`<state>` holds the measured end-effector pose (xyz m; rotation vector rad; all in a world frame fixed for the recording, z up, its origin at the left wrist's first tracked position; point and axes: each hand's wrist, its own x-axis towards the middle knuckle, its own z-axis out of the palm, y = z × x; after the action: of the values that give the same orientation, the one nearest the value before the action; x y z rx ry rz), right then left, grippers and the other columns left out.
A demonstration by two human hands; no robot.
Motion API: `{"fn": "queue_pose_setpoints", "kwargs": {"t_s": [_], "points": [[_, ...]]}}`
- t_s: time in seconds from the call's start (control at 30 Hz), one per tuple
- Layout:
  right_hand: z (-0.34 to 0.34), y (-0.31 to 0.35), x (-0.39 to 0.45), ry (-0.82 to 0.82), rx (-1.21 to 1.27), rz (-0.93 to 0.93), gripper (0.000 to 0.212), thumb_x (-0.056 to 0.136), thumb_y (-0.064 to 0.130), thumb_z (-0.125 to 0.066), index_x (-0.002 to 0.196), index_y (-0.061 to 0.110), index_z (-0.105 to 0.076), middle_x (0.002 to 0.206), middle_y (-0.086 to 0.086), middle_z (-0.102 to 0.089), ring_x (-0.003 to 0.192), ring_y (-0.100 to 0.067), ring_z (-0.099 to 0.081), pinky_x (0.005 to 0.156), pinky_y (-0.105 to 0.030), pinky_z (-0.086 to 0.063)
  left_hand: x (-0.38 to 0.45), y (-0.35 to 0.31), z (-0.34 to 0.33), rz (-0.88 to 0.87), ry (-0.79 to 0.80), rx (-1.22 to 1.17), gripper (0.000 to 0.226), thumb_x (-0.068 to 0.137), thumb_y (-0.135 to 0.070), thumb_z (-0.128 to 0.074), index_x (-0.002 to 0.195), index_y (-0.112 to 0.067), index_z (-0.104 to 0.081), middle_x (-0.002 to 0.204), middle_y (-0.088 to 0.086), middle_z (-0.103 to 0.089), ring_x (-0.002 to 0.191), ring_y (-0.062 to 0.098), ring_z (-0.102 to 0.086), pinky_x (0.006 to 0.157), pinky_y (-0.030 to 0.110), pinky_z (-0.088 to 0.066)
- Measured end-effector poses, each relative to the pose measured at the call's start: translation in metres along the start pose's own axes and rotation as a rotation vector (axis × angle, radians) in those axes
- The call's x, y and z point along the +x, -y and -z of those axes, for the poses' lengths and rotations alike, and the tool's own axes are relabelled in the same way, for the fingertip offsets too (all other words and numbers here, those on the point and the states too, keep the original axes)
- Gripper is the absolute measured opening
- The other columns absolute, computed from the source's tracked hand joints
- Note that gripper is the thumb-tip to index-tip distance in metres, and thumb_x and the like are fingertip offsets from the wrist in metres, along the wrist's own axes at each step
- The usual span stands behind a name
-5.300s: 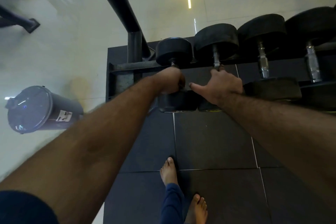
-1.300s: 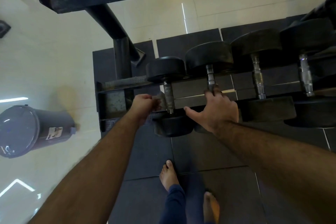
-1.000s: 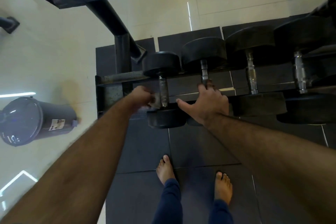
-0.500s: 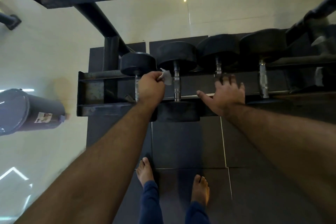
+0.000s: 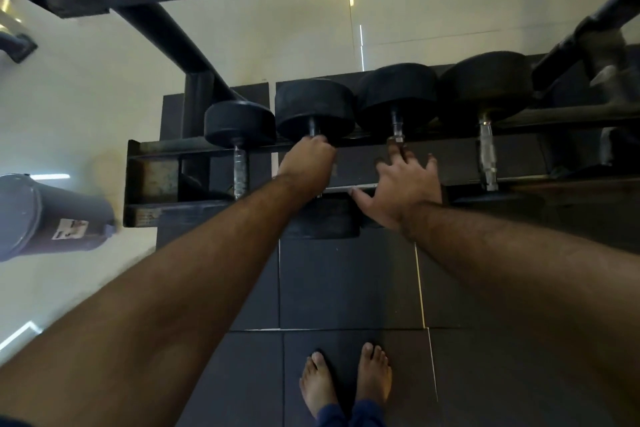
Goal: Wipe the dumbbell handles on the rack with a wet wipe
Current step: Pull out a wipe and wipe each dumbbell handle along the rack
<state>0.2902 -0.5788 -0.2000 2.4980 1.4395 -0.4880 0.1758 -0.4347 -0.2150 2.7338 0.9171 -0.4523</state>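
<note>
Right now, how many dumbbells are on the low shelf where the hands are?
4 that I can see. One at the left end, one under the left hand, one by the right hand, one further right. More may hide past the right edge.

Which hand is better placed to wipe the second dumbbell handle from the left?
Left. The left hand already curls round the second dumbbell handle; the right hand rests open at the third dumbbell.
</note>
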Motion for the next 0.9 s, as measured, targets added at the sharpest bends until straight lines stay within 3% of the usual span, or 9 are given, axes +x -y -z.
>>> {"fn": "queue_pose_setpoints", "kwargs": {"t_s": [0.13, 0.23, 0.3, 0.4, 0.57, 0.67, 0.77, 0.9], "points": [[0.000, 0.000, -0.002, -0.024, 0.045, -0.003, 0.080, 0.086, 0.082, -0.041, 0.141, 0.027, -0.062, 0.168, -0.005, -0.040, 0.149, -0.029, -0.044, 0.121, -0.065, -0.029, -0.012, 0.005, 0.004, 0.124, 0.152, -0.153, 0.020, 0.087, -0.024, -0.071, 0.104, -0.016, -0.078, 0.104, 0.009, -0.074, 0.093, 0.030, -0.070, 0.080, 0.036, -0.058], [0.000, -0.001, -0.002, -0.032, 0.061, -0.016, 0.079, 0.086, 0.082, -0.043, 0.139, 0.027, -0.062, 0.166, -0.004, -0.044, 0.146, -0.028, -0.047, 0.120, -0.065, -0.029, -0.005, 0.008, 0.010, 0.110, -0.089, -0.088, 0.021, 0.092, -0.018, -0.068, 0.110, -0.014, -0.077, 0.110, 0.012, -0.067, 0.101, 0.034, -0.066, 0.084, 0.040, -0.053], [-0.001, -0.001, -0.002, -0.048, 0.072, -0.023, 0.079, 0.084, 0.083, -0.042, 0.137, 0.027, -0.063, 0.162, -0.004, -0.048, 0.143, -0.028, -0.049, 0.120, -0.065, -0.030, -0.001, 0.003, 0.008, 0.040, -0.145, 0.049, 0.025, 0.097, -0.013, -0.060, 0.118, -0.010, -0.073, 0.117, 0.014, -0.064, 0.107, 0.035, -0.061, 0.087, 0.041, -0.051], [-0.002, 0.001, -0.002, -0.050, 0.077, -0.034, 0.081, 0.083, 0.084, -0.042, 0.138, 0.027, -0.063, 0.164, -0.004, -0.047, 0.145, -0.028, -0.048, 0.121, -0.064, -0.029, 0.002, -0.002, 0.004, -0.079, -0.046, 0.145, 0.027, 0.098, -0.011, -0.058, 0.121, -0.011, -0.072, 0.122, 0.012, -0.062, 0.112, 0.033, -0.059, 0.093, 0.040, -0.051], [0.000, 0.004, -0.004, -0.051, 0.085, -0.045, 0.083, 0.082, 0.085, -0.041, 0.138, 0.027, -0.063, 0.165, -0.004, -0.046, 0.146, -0.028, -0.048, 0.121, -0.063, -0.030, -0.001, 0.000, 0.013, -0.171, 0.311, 0.160, 0.024, 0.091, -0.010, -0.061, 0.108, -0.013, -0.078, 0.108, 0.010, -0.073, 0.095, 0.032, -0.069, 0.078, 0.037, -0.056], [0.002, 0.004, -0.005, -0.038, 0.075, -0.051, 0.086, 0.083, 0.086, -0.040, 0.141, 0.026, -0.061, 0.167, -0.004, -0.044, 0.149, -0.028, -0.045, 0.122, -0.062, -0.030, 0.009, 0.004, 0.024, -0.130, 0.147, 0.099, 0.026, 0.093, -0.012, -0.066, 0.116, -0.017, -0.077, 0.116, 0.010, -0.071, 0.105, 0.031, -0.067, 0.092, 0.039, -0.056], [0.002, 0.006, -0.005, -0.039, 0.073, -0.053, 0.087, 0.084, 0.087, -0.039, 0.142, 0.025, -0.061, 0.169, -0.004, -0.041, 0.153, -0.027, -0.040, 0.122, -0.061, -0.030, 0.017, 0.004, 0.013, -0.137, -0.031, 0.157, 0.022, 0.097, -0.018, -0.066, 0.117, -0.018, -0.074, 0.118, 0.008, -0.066, 0.108, 0.027, -0.060, 0.094, 0.040, -0.054], [0.001, 0.006, -0.005, -0.054, 0.065, -0.051, 0.087, 0.082, 0.087, -0.038, 0.138, 0.025, -0.064, 0.165, -0.004, -0.047, 0.149, -0.027, -0.044, 0.119, -0.061, -0.033, 0.015, -0.002, -0.008, -0.280, 0.105, 0.325, 0.015, 0.097, -0.010, -0.060, 0.101, -0.014, -0.074, 0.099, 0.005, -0.069, 0.104, 0.028, -0.057, 0.091, 0.041, -0.054]]}}
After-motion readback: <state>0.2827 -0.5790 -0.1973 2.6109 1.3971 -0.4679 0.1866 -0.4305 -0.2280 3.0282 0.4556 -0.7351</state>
